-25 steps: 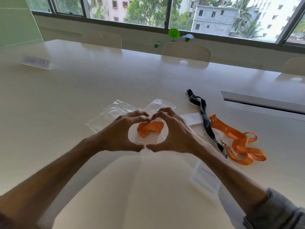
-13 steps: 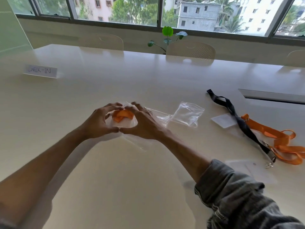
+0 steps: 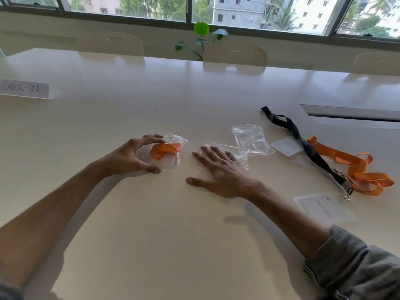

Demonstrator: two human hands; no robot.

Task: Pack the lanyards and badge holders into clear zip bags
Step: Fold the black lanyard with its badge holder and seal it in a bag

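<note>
Table [image 3: 151, 224] cream, glossy; chairs [image 3: 234, 54] opposite, window [image 3: 259, 11] behind.

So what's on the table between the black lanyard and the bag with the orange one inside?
In the head view: the right hand flat on one empty zip bag, another empty bag, and a badge holder.
</note>
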